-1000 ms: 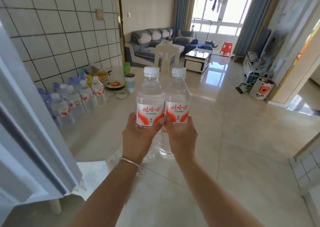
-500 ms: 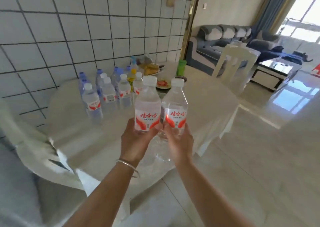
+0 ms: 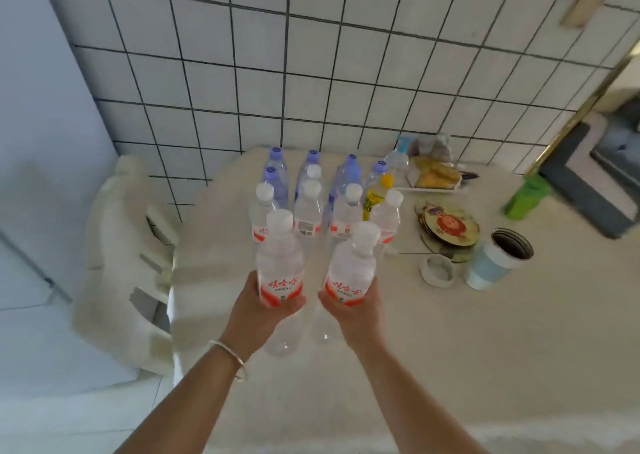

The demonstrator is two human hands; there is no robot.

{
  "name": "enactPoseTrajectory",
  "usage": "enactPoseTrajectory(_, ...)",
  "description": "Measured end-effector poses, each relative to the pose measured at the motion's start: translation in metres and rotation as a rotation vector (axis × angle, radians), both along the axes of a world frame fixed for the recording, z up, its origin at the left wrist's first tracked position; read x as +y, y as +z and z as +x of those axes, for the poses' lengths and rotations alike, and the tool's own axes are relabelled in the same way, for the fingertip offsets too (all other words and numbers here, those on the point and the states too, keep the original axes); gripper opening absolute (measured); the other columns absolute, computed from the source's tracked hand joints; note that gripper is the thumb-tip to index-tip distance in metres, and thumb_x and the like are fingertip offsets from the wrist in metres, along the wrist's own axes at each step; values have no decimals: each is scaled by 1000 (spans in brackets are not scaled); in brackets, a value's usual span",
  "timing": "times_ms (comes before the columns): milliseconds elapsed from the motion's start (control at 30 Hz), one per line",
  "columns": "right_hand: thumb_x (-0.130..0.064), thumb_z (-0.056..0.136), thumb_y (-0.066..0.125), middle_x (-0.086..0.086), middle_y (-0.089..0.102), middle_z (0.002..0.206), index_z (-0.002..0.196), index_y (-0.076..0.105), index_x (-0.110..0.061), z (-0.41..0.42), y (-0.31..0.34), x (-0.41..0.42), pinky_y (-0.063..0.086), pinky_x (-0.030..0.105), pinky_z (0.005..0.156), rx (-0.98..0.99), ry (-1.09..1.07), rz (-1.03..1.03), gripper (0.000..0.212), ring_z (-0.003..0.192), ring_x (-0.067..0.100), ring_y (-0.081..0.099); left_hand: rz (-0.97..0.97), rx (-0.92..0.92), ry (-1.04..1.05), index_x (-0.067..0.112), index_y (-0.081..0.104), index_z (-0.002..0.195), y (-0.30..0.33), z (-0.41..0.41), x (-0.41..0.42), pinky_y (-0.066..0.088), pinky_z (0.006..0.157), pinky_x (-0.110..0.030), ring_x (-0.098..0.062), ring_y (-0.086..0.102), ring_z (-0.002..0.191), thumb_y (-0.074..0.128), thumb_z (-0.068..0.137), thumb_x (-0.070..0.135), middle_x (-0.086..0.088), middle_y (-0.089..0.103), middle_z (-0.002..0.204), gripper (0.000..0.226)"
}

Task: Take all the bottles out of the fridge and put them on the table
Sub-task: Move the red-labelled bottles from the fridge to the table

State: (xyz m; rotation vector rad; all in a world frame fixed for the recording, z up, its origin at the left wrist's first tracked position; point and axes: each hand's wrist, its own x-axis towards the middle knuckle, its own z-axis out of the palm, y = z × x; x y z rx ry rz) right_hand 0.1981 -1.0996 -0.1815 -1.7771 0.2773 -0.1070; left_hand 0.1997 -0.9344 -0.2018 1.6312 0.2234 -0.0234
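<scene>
My left hand [image 3: 258, 311] grips a clear water bottle [image 3: 280, 263] with a white cap and red label, held upright above the pale table [image 3: 450, 349]. My right hand [image 3: 356, 310] grips a second bottle of the same kind [image 3: 351, 268], tilted slightly right. Both bottles hang just in front of a cluster of several bottles standing on the table [image 3: 311, 204]: white-capped ones in front, blue-capped ones behind, and a yellow-capped bottle [image 3: 375, 194] on the right side.
A white chair [image 3: 117, 263] stands at the table's left edge. On the right lie a stack of round plates [image 3: 450, 225], a small white dish [image 3: 438, 270], a light-blue cup [image 3: 498, 263], a green cup [image 3: 526, 195] and food packets [image 3: 433, 173]. A tiled wall [image 3: 311, 72] lies behind.
The view has swung from the living room to the table by the tiled wall. Both hands have carried the bottles over the table, and the bottles have parted a little.
</scene>
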Motion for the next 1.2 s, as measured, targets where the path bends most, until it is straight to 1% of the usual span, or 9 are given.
enactPoseTrajectory(100,-4,62,82,-3,63,90,104,50,-18,36,-14,9,46,10,57,9,51,2,55,77,11,60,-1,0,26,15,53,115,-21,32,13,55,71,-20,-16,66,95,89,49,27,-4,68,106,76)
enactPoseTrajectory(233,1,60,82,-7,61,91,100,47,-26,75,-33,19,47,12,56,53,94,28,59,78,5,59,-18,34,58,15,51,113,-45,58,27,54,83,-33,-14,66,94,85,39,39,-5,67,106,85)
enactPoseTrajectory(367,-10,54,85,-13,61,93,95,46,-38,103,-50,25,53,32,71,85,146,-29,62,84,11,61,-11,32,25,8,48,108,-57,80,36,53,70,-18,1,64,78,85,41,29,-5,65,98,79)
enactPoseTrajectory(533,-15,57,85,-13,60,97,99,41,-39,113,-54,29,41,11,65,111,182,-110,65,86,6,58,29,58,4,7,48,105,-72,94,36,53,69,-21,0,64,77,84,41,32,-4,65,93,78)
enactPoseTrajectory(667,-17,56,86,-6,61,98,103,42,-30,117,-63,31,43,19,67,133,172,-136,66,90,15,59,107,39,17,7,49,108,-82,96,34,49,74,-13,7,62,80,84,46,20,2,64,95,73)
enactPoseTrajectory(800,-18,55,86,-3,62,104,107,41,-33,112,-72,34,49,32,74,135,157,-131,70,93,18,61,127,88,43,7,53,113,-93,94,44,52,91,-43,-23,65,99,90,43,36,-9,68,104,84)
enactPoseTrajectory(900,-17,57,85,-4,60,104,107,40,-32,112,-73,33,46,30,76,128,158,-128,69,95,19,60,148,117,25,6,54,115,-93,94,47,50,94,-47,-24,65,101,89,43,41,-10,68,107,88)
enactPoseTrajectory(1033,-18,60,84,-8,54,104,113,39,-29,111,-69,29,40,27,77,128,194,-149,71,94,14,54,154,124,-19,7,53,116,-89,96,45,51,95,-42,-18,65,103,88,44,46,-7,68,109,89)
enactPoseTrajectory(1200,-25,59,86,-11,49,110,127,36,-23,107,-62,24,39,28,84,139,247,-186,84,107,16,52,194,73,-2,14,47,116,-72,92,38,49,84,-18,-13,62,104,84,44,43,-1,62,112,86)
